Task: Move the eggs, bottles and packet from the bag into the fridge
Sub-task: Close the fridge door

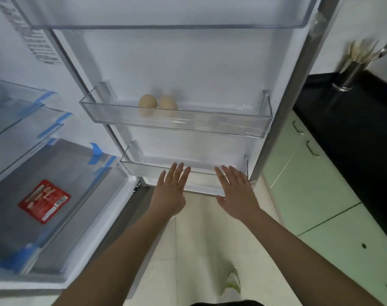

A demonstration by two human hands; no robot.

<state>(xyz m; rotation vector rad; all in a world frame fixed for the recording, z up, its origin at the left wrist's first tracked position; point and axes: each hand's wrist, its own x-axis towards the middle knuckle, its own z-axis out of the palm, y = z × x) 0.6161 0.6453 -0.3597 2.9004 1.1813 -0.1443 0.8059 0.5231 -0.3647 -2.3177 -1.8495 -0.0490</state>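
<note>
Two eggs [147, 102] [168, 105] sit side by side in the middle door bin [221, 125]. One red packet [44, 200] lies on the near left shelf [82, 173]. Three clear door bins show: far top [166, 18], middle, near bottom [148, 171]. Two hands, left [169, 191] and right [237, 192], empty. One cutlery holder [348, 77] far right.

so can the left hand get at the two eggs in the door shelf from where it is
Probably yes: the left hand is open, holding nothing, below the eggs, and the door shelf is open-topped with nothing between them.
</note>
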